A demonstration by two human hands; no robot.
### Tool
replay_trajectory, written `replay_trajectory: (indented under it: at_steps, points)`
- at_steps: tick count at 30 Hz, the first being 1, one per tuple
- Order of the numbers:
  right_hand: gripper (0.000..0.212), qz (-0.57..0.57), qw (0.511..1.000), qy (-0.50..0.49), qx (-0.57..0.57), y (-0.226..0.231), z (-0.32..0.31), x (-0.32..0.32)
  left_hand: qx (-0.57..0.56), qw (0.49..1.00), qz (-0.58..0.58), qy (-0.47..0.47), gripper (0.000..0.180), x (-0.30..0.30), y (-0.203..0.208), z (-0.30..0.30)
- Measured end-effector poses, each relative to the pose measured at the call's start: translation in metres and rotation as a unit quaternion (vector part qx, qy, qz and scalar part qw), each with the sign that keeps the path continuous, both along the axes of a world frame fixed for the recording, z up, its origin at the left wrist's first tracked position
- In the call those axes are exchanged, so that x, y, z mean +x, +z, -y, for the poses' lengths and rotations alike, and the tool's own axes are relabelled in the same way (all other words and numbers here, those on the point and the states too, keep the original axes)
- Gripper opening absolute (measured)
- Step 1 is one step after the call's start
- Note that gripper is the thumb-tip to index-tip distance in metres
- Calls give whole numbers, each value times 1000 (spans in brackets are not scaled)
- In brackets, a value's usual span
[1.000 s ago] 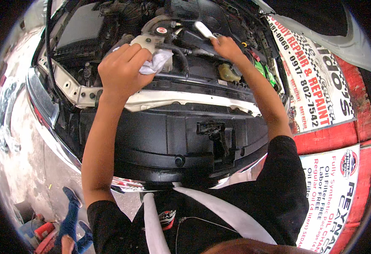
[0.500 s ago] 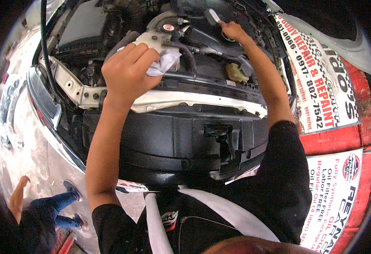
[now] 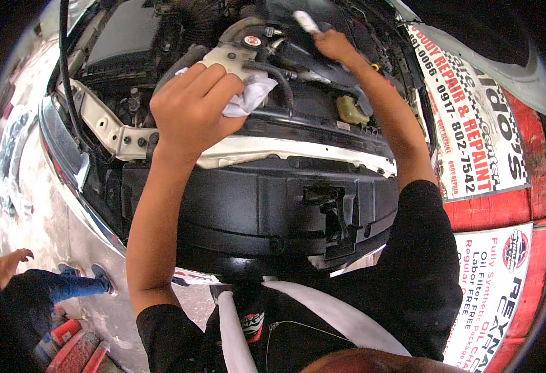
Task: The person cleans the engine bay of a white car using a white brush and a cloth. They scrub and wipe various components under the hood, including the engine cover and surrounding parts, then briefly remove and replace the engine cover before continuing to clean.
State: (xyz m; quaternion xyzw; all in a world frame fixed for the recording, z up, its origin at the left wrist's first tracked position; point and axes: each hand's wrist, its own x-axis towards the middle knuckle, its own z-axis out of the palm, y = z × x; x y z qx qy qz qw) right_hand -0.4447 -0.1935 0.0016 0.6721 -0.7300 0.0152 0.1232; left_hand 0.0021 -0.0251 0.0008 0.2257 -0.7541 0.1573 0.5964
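Note:
My left hand (image 3: 195, 112) is closed around a crumpled white cloth (image 3: 254, 96), which sticks out past the fingers. It is beside a pale plastic tank (image 3: 228, 57) with a round cap, under the raised hood of a car. Farther in and to the right, my right hand (image 3: 336, 46) grips a slim tool with a white end (image 3: 304, 21), perhaps a brush; its exact kind is unclear. That white end points up and left over dark engine parts. Below my right forearm sits a yellowish reservoir (image 3: 352, 110).
A white metal crossbar (image 3: 298, 153) and a black front panel (image 3: 254, 199) lie between me and the engine. A thin black rod (image 3: 64, 68) rises at left. Another person (image 3: 24, 283) is at lower left, near red objects (image 3: 77, 354). Banners (image 3: 466, 118) hang at right.
My right hand and its white-ended tool have shifted slightly left. My left hand still holds the cloth, now a little farther right in view. The other person has moved left.

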Motion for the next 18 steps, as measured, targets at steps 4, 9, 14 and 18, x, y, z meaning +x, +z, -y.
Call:
replay_trajectory:
  at_steps: [4,9,14,18]
  points:
    - [70,110,994,13,12,3,-18,59,-5,1000,10,18,26,13,0,-1]
    - [74,81,995,-43,-32,7,19,-10,7,1000,-10,-11,27,-1,-2,0]
    - [72,24,999,18,44,30,0,71,18,1000,13,15,25,20,3,-3]
    - [63,129,986,-110,-13,18,6,0,15,1000,-17,11,25,6,0,3]
